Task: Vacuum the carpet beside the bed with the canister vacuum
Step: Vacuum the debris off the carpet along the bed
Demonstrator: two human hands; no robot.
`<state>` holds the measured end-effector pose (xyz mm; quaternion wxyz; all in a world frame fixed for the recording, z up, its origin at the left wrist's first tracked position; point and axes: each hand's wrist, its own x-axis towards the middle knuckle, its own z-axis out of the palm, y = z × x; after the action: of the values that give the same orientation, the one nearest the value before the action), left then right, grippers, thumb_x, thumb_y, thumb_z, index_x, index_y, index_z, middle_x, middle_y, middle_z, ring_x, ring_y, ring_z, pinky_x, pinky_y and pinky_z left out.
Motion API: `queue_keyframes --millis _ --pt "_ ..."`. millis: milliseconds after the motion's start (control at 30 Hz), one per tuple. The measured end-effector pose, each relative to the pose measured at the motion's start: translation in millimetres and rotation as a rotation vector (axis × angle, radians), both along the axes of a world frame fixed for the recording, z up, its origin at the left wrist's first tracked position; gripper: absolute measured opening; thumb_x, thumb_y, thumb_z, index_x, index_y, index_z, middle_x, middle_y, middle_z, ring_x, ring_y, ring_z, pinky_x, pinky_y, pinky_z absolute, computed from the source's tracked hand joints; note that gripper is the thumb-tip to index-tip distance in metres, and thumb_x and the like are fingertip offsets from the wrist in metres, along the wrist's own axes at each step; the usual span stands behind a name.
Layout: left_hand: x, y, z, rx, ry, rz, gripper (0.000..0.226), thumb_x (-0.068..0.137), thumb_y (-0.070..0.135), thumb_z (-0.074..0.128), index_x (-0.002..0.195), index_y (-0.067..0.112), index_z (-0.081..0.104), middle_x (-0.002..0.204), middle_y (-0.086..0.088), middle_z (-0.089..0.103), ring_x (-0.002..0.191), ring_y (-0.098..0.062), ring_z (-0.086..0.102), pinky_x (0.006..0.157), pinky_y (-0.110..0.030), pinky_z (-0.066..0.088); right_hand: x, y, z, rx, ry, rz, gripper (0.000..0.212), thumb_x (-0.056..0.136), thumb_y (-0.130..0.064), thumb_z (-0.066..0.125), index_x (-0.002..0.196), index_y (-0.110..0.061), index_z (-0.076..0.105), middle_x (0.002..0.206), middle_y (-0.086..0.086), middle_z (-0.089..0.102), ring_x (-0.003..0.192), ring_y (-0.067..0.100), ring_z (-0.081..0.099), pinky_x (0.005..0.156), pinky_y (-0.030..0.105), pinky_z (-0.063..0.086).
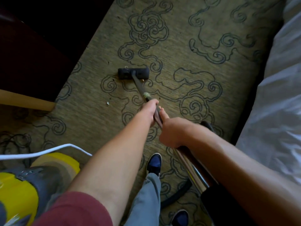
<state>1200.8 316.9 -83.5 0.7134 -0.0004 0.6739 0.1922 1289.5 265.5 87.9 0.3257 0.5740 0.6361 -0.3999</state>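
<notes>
A black floor nozzle (133, 73) lies flat on the olive carpet (179, 38) with dark swirl lines, out ahead of me. Its dark wand (140, 88) slants back toward me, with a pale tape band partway up. My left hand (150, 110) grips the wand further down its length. My right hand (172, 132) grips it closer to my body, where the tube turns to shiny metal (193, 172). The yellow and grey canister (24, 185) stands at my lower left. A black hose (177, 194) curls on the carpet near my feet.
The bed with white bedding (276, 95) runs along the right edge. Dark furniture with a pale wooden edge (27, 100) stands at the left. A white cord (48, 151) crosses above the canister. Small white crumbs (107, 103) lie on the carpet. My shoe (154, 162) is below the hands.
</notes>
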Motion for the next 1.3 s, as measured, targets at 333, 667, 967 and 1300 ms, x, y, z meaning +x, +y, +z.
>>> queue_keyframes --millis 333,667,967,1300 --pt "50.8 -155.7 22.1 -0.058 -0.017 0.058 0.022 0.093 0.025 0.058 0.112 0.014 0.062 0.084 -0.001 0.063 0.073 -0.02 0.065 0.07 -0.031 0.052 52.1 -144.5 25.5 -0.08 -0.007 -0.014 0.098 0.083 -0.02 0.052 0.152 -0.027 -0.018 0.124 0.017 0.06 0.104 0.033 0.061 0.092 0.044 0.051" --pt "116.2 -311.7 36.9 -0.057 0.046 0.059 0.03 0.091 0.02 0.06 0.117 0.007 0.058 0.09 -0.013 0.06 0.078 -0.025 0.06 0.079 -0.039 0.048 117.1 -293.9 46.8 -0.116 0.016 -0.036 0.094 0.087 -0.021 0.052 0.153 -0.025 -0.015 0.118 0.016 0.062 0.098 0.031 0.063 0.088 0.041 0.052" --pt "148.7 -388.1 48.6 -0.062 0.048 0.137 0.064 0.083 0.022 0.066 0.141 0.001 0.051 0.094 -0.015 0.062 0.078 -0.025 0.058 0.079 -0.039 0.046 152.3 -353.0 78.9 -0.145 0.063 0.007 0.094 0.09 -0.019 0.054 0.154 -0.024 -0.015 0.116 0.013 0.062 0.1 0.027 0.063 0.092 0.041 0.052" --pt "102.1 -295.2 28.5 0.041 0.148 0.121 0.03 0.084 0.01 0.063 0.111 -0.003 0.062 0.07 -0.016 0.055 0.059 -0.025 0.056 0.066 -0.036 0.048 110.0 -268.4 49.5 -0.109 0.12 0.007 0.09 0.092 -0.025 0.059 0.156 -0.017 -0.003 0.135 0.013 0.053 0.114 0.026 0.057 0.088 0.033 0.046"
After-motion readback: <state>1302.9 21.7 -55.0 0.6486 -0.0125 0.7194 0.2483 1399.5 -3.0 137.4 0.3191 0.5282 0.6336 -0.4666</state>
